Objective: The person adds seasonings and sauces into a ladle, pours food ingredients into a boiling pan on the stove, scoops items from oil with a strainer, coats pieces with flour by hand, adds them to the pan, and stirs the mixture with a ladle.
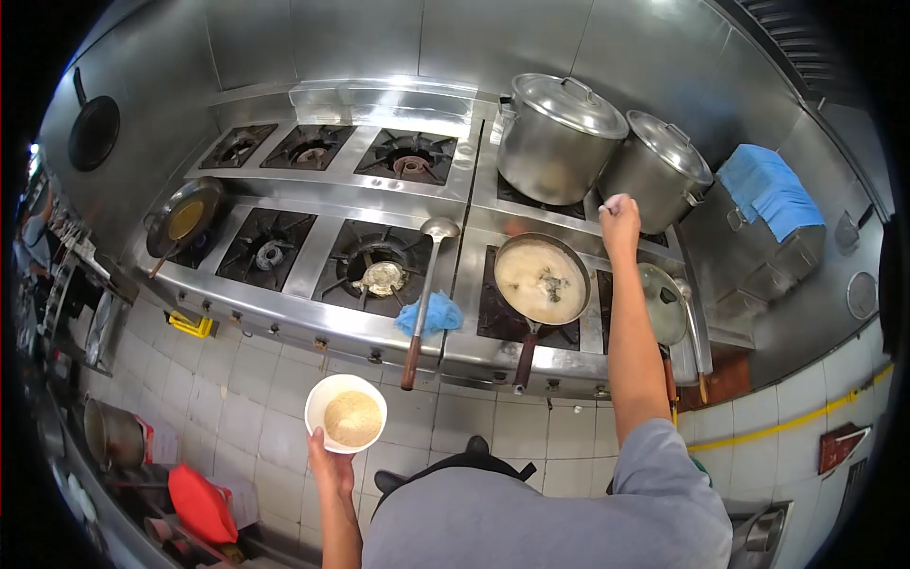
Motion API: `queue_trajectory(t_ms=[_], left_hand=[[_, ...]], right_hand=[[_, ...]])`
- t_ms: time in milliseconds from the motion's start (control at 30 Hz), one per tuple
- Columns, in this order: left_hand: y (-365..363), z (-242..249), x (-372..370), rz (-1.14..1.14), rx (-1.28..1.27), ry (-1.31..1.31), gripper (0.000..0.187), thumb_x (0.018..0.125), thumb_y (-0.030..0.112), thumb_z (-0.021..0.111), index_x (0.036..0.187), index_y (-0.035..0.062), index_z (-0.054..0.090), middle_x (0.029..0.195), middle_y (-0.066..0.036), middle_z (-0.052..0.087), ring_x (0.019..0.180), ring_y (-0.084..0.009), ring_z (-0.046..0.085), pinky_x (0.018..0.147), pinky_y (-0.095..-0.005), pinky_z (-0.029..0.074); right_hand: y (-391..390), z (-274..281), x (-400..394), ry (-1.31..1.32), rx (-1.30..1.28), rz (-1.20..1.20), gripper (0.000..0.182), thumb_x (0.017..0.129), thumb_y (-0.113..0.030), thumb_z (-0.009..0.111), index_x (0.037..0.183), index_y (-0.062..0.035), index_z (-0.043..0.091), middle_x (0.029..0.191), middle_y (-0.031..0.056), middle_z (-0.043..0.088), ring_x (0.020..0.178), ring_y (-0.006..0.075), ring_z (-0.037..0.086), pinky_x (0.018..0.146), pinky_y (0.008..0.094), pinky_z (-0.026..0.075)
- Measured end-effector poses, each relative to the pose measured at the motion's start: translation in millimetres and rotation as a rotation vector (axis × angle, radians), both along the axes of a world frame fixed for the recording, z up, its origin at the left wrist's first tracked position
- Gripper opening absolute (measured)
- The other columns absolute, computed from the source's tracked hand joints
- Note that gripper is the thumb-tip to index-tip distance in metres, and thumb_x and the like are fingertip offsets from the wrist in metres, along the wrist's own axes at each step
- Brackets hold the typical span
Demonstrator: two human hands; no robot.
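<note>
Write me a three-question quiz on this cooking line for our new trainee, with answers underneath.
1. Multiple choice: What does the left hand hold?
A) a sieve
B) a white bowl
C) a bottle

2. True or false: Both tall pots at the back of the range stand uncovered.

3. Fill in the blank: The cloth at the handle of the long ladle, left of the pan of pale liquid, is ____ in colour.

Key: 1. B; 2. False; 3. blue
</note>
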State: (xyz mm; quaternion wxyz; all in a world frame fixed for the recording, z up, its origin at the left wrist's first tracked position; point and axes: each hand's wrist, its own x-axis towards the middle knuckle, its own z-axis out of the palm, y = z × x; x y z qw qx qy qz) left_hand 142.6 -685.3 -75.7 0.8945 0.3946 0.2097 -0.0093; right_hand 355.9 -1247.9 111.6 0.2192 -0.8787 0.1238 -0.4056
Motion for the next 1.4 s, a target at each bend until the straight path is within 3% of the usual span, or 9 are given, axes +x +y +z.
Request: queue_trajectory(t_ms=[167, 233, 267, 333, 400, 467, 633, 1033, 1400], left_hand=[[66, -6, -11, 0.018, -0.041, -0.019, 0.062, 0.090, 0.032, 0.052, 0.142, 0.0091, 0.028, 0.137, -0.016, 0.042, 0.122, -0.0334, 0.048, 0.094, -0.0527, 0.047], [93, -14, -18, 0.014, -0.058, -0.047, 0.057, 0.091, 0.030, 0.050, 0.140, 0.0085, 0.030, 0.137, -0.015, 0.042, 0.125, -0.0307, 0.046, 0.099, -0.0493, 0.043], [105, -20, -20, 0.025, -0.025, -0.076, 0.058, 0.092, 0.032, 0.048, 0.140, 0.0067, 0.030, 0.138, -0.015, 0.042, 0.125, -0.0305, 0.046, 0.101, -0.0483, 0.043], [127, -16, -29, 0.082, 0.041, -0.092, 0.058, 0.093, 0.034, 0.047, 0.140, 0.0048, 0.031, 0.138, -0.015, 0.044, 0.124, -0.0294, 0.048, 0.102, -0.0463, 0.042], [148, -15, -38, 0.152, 0.086, -0.097, 0.058, 0.092, 0.034, 0.049, 0.139, 0.0050, 0.033, 0.136, -0.014, 0.046, 0.123, -0.0277, 0.049, 0.102, -0.0455, 0.042], [171, -17, -48, 0.258, 0.106, -0.113, 0.057, 0.092, 0.035, 0.049, 0.139, 0.0053, 0.033, 0.135, -0.013, 0.047, 0.123, -0.0268, 0.049, 0.101, -0.0456, 0.042], [222, -30, -76, 0.368, -0.193, -0.067, 0.057, 0.092, 0.040, 0.051, 0.136, 0.0074, 0.037, 0.133, -0.010, 0.050, 0.122, -0.0249, 0.050, 0.098, -0.0464, 0.044], [319, -68, -208, 1.179, 0.096, 0.219, 0.062, 0.091, 0.039, 0.054, 0.140, 0.0125, 0.026, 0.138, -0.009, 0.039, 0.126, -0.0235, 0.041, 0.096, -0.0552, 0.037], [411, -173, -229, 1.421, -0.138, 0.155, 0.068, 0.093, 0.041, 0.052, 0.146, 0.0088, 0.025, 0.147, -0.013, 0.031, 0.136, -0.0293, 0.029, 0.107, -0.0493, 0.031]], right_hand=[[17, -45, 9, 0.099, 0.125, -0.189, 0.013, 0.073, -0.008, 0.067, 0.082, -0.0027, 0.059, 0.084, 0.0182, 0.064, 0.081, 0.0273, 0.064, 0.073, 0.0390, 0.048], [-14, -131, 12, 0.569, -0.207, -0.085, 0.041, 0.070, -0.015, 0.073, 0.107, -0.0024, 0.063, 0.106, 0.0224, 0.065, 0.100, 0.0340, 0.062, 0.087, 0.0385, 0.048], [8, -135, -2, 0.690, -0.031, -0.033, 0.050, 0.070, -0.013, 0.074, 0.118, -0.0030, 0.061, 0.111, 0.0217, 0.064, 0.105, 0.0330, 0.061, 0.093, 0.0376, 0.046], [101, -101, -27, 0.605, 0.300, -0.053, 0.043, 0.077, -0.010, 0.069, 0.118, -0.0022, 0.061, 0.110, 0.0184, 0.066, 0.105, 0.0299, 0.062, 0.093, 0.0367, 0.046], [86, -174, 13, 0.238, 0.272, 0.173, 0.037, 0.086, -0.012, 0.060, 0.121, -0.0010, 0.058, 0.104, 0.0095, 0.065, 0.088, 0.0176, 0.062, 0.074, 0.0308, 0.049], [210, -126, 0, 0.251, 0.934, 0.480, 0.028, 0.094, -0.020, 0.054, 0.118, -0.0046, 0.055, 0.086, 0.0023, 0.058, 0.068, 0.0091, 0.053, 0.056, 0.0214, 0.042], [459, -133, 17, 0.561, 1.231, 0.969, 0.038, 0.099, -0.036, 0.045, 0.121, -0.0045, 0.049, 0.080, 0.0048, 0.057, 0.063, 0.0113, 0.052, 0.051, 0.0236, 0.041], [903, -224, -155, 1.689, 0.107, 1.988, 0.036, 0.091, -0.028, 0.060, 0.116, -0.0025, 0.055, 0.092, 0.0074, 0.064, 0.066, 0.0119, 0.058, 0.058, 0.0243, 0.049], [1107, -323, -206, 1.871, -0.507, 2.004, 0.017, 0.080, -0.014, 0.065, 0.083, -0.0032, 0.052, 0.068, 0.0063, 0.055, 0.055, 0.0158, 0.059, 0.046, 0.0281, 0.045]])
